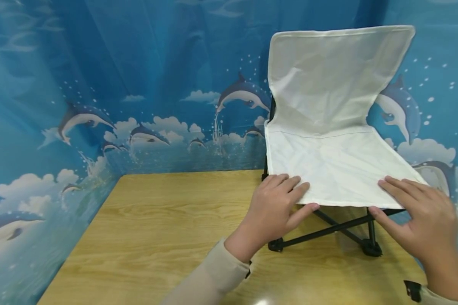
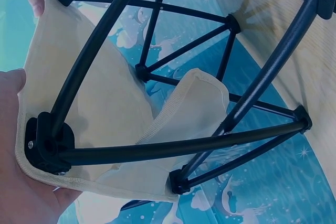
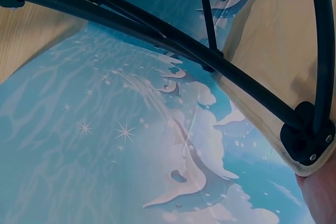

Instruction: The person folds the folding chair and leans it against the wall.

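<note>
The chair (image 1: 336, 76) is being borne by the tabletop (image 1: 156, 220), and much of its frame (image 1: 328, 231) is being hidden by the seat (image 1: 328, 165). The chair's front corners are being covered by the left hand (image 1: 276, 203) and the right hand (image 1: 423, 212), whose fingers are being rested, outstretched, on the fabric. In the right wrist view, most of the right hand is being cut off. Behind the chair, a curtain (image 1: 168, 84) is being partly blocked.
</note>
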{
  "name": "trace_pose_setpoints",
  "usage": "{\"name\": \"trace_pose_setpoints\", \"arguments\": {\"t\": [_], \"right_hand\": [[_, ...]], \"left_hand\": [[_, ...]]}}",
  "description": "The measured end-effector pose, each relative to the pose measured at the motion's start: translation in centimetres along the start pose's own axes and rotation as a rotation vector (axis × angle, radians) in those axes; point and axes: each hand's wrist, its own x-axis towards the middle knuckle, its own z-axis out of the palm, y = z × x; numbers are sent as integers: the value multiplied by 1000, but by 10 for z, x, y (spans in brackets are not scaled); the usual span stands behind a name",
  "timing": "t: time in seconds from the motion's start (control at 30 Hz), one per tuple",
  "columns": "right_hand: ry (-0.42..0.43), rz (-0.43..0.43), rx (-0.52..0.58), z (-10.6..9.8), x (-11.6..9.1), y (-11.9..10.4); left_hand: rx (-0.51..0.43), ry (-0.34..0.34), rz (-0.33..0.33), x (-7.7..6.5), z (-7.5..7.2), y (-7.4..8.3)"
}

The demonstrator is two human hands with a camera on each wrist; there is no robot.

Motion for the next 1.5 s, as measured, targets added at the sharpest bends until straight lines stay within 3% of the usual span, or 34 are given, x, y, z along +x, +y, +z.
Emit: {"name": "trace_pose_setpoints", "arguments": {"t": [1.5], "right_hand": [[51,3,15,4,-1,-11]], "left_hand": [[-4,33,-8,-9,-5,-4]]}}
